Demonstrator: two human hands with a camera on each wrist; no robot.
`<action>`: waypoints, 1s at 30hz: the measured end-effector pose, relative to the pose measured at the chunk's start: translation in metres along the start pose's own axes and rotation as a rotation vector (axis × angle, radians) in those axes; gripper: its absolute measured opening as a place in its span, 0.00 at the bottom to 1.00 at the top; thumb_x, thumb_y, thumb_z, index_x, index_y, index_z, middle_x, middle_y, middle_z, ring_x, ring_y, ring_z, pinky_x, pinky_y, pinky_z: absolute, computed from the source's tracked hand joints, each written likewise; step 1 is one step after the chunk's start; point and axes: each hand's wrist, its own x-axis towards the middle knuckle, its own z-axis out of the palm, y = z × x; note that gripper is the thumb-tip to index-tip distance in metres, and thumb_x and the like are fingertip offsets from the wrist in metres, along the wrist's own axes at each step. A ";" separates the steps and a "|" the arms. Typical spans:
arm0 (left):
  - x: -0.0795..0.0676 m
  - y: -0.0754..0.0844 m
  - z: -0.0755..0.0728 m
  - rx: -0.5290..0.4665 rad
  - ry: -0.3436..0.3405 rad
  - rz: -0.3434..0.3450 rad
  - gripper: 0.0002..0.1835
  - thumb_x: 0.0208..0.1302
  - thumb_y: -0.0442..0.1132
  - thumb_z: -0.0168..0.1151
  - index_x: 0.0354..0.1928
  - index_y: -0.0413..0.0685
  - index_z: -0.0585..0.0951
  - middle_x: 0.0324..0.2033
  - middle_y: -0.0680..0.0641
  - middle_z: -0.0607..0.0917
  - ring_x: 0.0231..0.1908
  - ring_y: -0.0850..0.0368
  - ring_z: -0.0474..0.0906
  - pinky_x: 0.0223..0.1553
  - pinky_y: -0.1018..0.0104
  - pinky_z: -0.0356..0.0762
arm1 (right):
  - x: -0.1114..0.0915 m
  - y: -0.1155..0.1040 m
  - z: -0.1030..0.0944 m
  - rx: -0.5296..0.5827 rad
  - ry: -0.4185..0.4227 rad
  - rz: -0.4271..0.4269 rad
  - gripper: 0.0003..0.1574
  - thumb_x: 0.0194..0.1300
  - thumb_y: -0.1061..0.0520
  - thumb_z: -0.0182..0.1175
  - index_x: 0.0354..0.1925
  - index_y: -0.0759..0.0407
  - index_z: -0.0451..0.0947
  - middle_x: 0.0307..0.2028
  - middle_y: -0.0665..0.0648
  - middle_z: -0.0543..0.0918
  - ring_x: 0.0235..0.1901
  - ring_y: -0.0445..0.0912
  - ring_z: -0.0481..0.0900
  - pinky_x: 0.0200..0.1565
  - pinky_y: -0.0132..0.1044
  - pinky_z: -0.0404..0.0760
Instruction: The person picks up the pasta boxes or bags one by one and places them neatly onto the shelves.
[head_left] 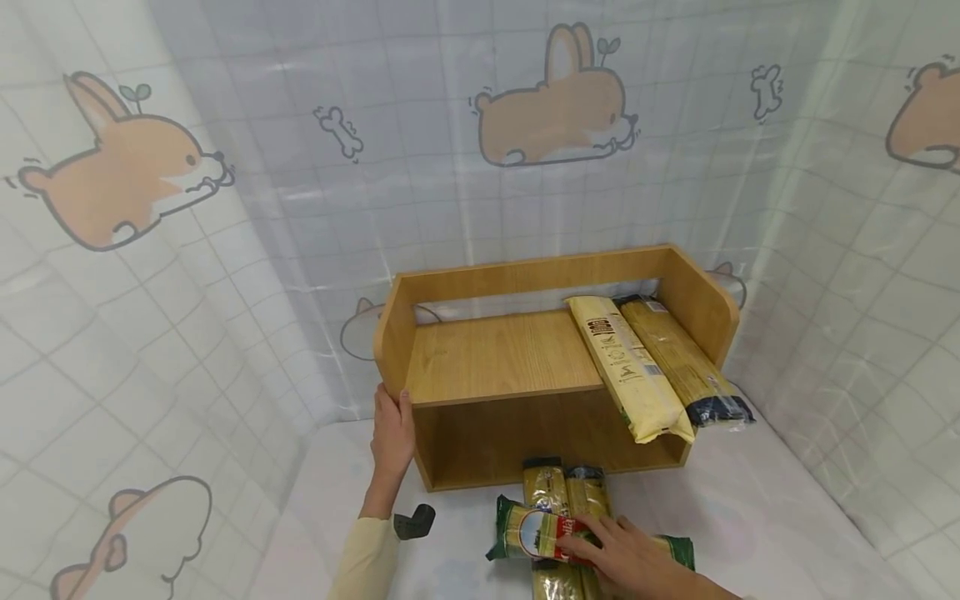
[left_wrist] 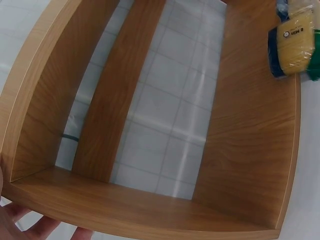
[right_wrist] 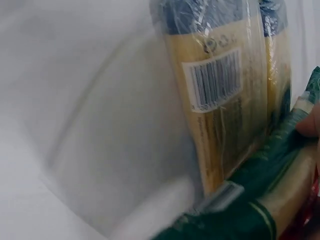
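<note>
My left hand point(head_left: 393, 437) grips the left side panel of a small wooden shelf point(head_left: 495, 354), and in the left wrist view its fingers point(left_wrist: 42, 227) reach round the panel's outer face. The right hand point(head_left: 626, 554) holds a green-ended spaghetti packet point(head_left: 536, 532) with a red label, its fingers over the top. That packet lies crosswise over two dark-ended spaghetti packets point(head_left: 545, 483) in front of the shelf. In the right wrist view, a barcode shows on one dark-ended packet point(right_wrist: 220, 130), beside the green wrapper point(right_wrist: 250, 200). Part of the right hand falls outside that view.
On the shelf's upper board, a cream packet point(head_left: 626, 358) and a dark-ended spaghetti packet point(head_left: 682, 358) lie at the right, their ends jutting past the front edge. A small black object point(head_left: 415, 522) appears by the left forearm. Patterned curtains point(head_left: 405, 192) surround the white table point(head_left: 757, 517).
</note>
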 end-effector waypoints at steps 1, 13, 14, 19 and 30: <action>0.000 0.000 0.000 0.001 -0.002 -0.001 0.31 0.83 0.49 0.38 0.74 0.31 0.56 0.67 0.27 0.70 0.65 0.25 0.72 0.56 0.27 0.72 | 0.001 0.000 0.000 -0.033 0.039 -0.002 0.47 0.63 0.52 0.71 0.74 0.31 0.61 0.66 0.57 0.73 0.49 0.47 0.79 0.43 0.42 0.82; -0.001 0.000 0.000 0.010 0.012 -0.008 0.30 0.83 0.49 0.39 0.74 0.32 0.57 0.66 0.27 0.70 0.64 0.25 0.73 0.55 0.27 0.73 | 0.021 -0.003 -0.013 -0.271 0.398 0.073 0.49 0.61 0.49 0.74 0.75 0.36 0.64 0.66 0.57 0.74 0.50 0.46 0.81 0.44 0.44 0.86; -0.001 0.000 0.000 0.010 0.018 -0.008 0.29 0.83 0.48 0.39 0.73 0.33 0.58 0.66 0.27 0.71 0.63 0.26 0.73 0.55 0.27 0.73 | 0.023 -0.002 -0.014 -0.280 0.423 0.068 0.42 0.67 0.46 0.68 0.76 0.37 0.64 0.66 0.57 0.74 0.50 0.46 0.81 0.44 0.43 0.85; -0.002 0.002 0.000 0.000 0.005 0.001 0.29 0.83 0.49 0.39 0.73 0.34 0.58 0.65 0.28 0.72 0.62 0.27 0.75 0.54 0.28 0.74 | 0.033 0.000 -0.020 -0.270 0.590 0.021 0.33 0.78 0.46 0.35 0.73 0.46 0.70 0.65 0.61 0.76 0.46 0.46 0.79 0.41 0.40 0.82; -0.003 0.003 -0.001 -0.007 0.008 0.001 0.30 0.83 0.49 0.39 0.74 0.32 0.57 0.67 0.27 0.70 0.64 0.26 0.73 0.56 0.28 0.73 | 0.045 -0.001 -0.036 -0.194 0.703 0.003 0.32 0.80 0.47 0.37 0.73 0.50 0.70 0.66 0.66 0.74 0.46 0.48 0.77 0.42 0.44 0.83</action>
